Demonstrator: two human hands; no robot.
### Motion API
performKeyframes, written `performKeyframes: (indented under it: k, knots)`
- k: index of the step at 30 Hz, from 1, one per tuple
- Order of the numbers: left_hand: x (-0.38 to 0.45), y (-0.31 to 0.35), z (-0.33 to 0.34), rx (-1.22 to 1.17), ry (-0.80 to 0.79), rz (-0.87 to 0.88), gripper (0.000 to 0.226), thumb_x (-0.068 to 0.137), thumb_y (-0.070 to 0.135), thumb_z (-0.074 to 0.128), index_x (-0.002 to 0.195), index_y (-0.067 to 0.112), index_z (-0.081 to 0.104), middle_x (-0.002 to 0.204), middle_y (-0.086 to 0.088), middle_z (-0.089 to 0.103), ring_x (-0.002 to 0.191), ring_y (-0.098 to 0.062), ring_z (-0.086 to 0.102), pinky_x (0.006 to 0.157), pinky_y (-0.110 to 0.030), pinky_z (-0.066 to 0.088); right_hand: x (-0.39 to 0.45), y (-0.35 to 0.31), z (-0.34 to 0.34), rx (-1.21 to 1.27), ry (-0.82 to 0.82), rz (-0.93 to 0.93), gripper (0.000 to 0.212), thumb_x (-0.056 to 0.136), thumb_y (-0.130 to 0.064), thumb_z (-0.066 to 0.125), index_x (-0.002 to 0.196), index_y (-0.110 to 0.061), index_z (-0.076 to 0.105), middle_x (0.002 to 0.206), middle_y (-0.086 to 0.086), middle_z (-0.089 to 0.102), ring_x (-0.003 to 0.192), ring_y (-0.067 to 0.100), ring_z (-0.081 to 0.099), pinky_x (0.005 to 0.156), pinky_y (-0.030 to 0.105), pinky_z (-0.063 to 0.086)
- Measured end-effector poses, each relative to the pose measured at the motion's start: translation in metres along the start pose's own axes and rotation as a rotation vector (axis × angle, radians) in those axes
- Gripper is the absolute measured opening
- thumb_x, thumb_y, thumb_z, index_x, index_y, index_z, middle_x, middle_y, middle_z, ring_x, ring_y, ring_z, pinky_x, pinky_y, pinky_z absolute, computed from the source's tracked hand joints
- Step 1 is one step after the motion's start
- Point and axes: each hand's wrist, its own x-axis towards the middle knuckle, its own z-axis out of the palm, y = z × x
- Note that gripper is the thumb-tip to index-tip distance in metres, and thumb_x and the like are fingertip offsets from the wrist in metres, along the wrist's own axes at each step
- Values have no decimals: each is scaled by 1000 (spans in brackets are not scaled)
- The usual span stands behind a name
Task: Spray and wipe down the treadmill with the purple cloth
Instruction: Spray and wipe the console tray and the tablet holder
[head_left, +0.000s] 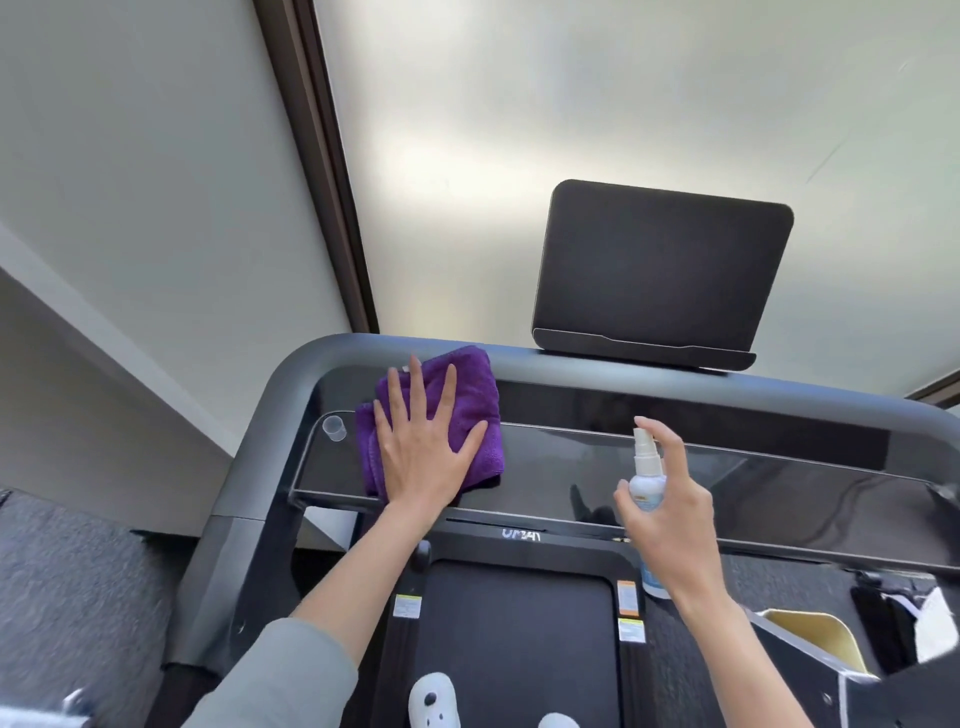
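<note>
Head view looked down over the glossy black console shelf of the treadmill, which ran from the left of centre across to the right edge of the frame. The person's left hand lay flat, left of centre, with its fingers straight and spread, pressing the folded purple cloth onto the shelf. The cloth sat at the left end of the shelf, its far edge reaching up to the grey curved handrail. Just left of the cloth, a small clear cap stood on the shelf near its corner.

Right of centre, the right hand was curled around a small white spray bottle, held upright above the shelf, with the forefinger bent over the top of the nozzle, which pointed left toward the cloth. The bottle and the cloth were apart.

Above the handrail, in the upper right of the frame, a dark tablet stand leaned back against a pale frosted window. At the bottom centre, the black walking belt showed between the forearms, with a white slipper on it. A grey sleeve covered the left arm at the lower left.
</note>
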Motion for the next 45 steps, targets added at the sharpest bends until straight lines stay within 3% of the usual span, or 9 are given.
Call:
performKeyframes:
  k: [9,18,20,23,25,29,33,38,45]
  knots:
    - [-21,42,3,30,-64,10,71,91,69,24,153,36,12,163,-11,0,149,-35,1,119,-54,8,30,12,-22,17,64,-21,68,83,3,64,134,-37,41,59,-1,51,51,24,48,55,33,46]
    - [-42,163,21,8,-134,58,75,90,70,23,155,35,8,162,-13,-7,148,-36,-9,117,-58,1,50,39,-59,31,4,-83,65,84,3,64,136,-31,43,64,7,58,55,27,53,62,35,48]
    - [-43,159,20,20,-133,118,75,89,71,24,154,35,12,162,-13,-3,148,-37,-5,117,-59,5,54,39,-60,18,-17,-97,66,83,2,65,137,-29,44,63,3,58,56,23,52,62,33,47]
    - [-36,123,15,6,-94,195,74,87,73,29,152,37,23,163,-7,7,149,-33,5,118,-56,11,59,33,-53,11,-13,-118,66,82,2,66,136,-29,45,59,-9,51,51,10,48,58,16,42]
    - [-30,93,10,9,-58,194,74,86,73,29,150,37,29,162,-5,13,149,-31,10,119,-53,14,60,26,-46,33,-9,-127,67,81,2,65,136,-31,45,56,-16,45,52,8,47,56,12,40]
    - [-13,30,0,7,-10,175,72,86,70,31,149,35,33,162,-3,16,149,-32,11,117,-56,17,55,16,-35,39,-7,-142,70,81,2,64,134,-38,43,55,-16,44,50,10,42,58,24,43]
    - [-1,-7,-11,59,-14,131,75,86,72,25,152,35,24,163,-4,10,149,-34,5,117,-59,13,45,16,-35,39,13,-124,70,81,2,64,135,-37,43,59,-11,48,52,15,42,61,35,47]
    - [-25,25,-1,-11,26,9,73,87,69,28,151,35,29,162,-9,15,147,-39,11,118,-55,11,33,26,-43,11,15,-77,70,83,1,63,133,-43,40,60,-1,53,53,23,48,60,37,48]
    - [-29,107,16,32,-17,82,70,91,68,23,153,37,17,163,-12,2,148,-39,3,118,-56,12,31,38,-57,8,45,-61,69,83,2,63,134,-40,40,61,-1,54,54,23,51,60,36,49]
